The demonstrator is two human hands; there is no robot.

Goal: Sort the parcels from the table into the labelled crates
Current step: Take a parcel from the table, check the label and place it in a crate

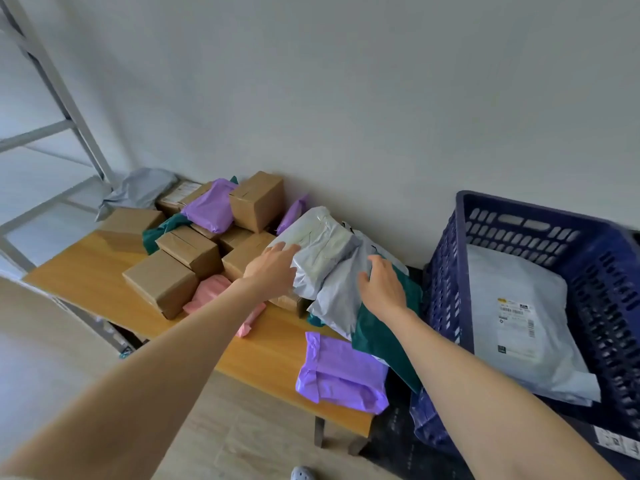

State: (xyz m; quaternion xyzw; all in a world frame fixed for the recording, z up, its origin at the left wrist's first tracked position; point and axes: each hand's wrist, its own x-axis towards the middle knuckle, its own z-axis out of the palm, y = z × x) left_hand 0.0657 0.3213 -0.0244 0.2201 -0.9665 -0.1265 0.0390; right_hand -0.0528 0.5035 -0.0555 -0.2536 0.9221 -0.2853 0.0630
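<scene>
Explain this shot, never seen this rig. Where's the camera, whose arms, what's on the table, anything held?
No robot here: a person sorts parcels with bare hands. The single picture comes from a wide-angle camera worn on the head, looking forward and down, so the two arms reach in from the bottom edge. On the table lies a heap: brown boxes, purple bags, a pink bag, a green bag and grey bags. The left hand lies with straight fingers on the top grey bag. The right hand rests on the lower grey bag; whether it grips cannot be told. Nothing looks lifted clear of the heap. To the right stands a blue crate with a grey parcel already inside.
</scene>
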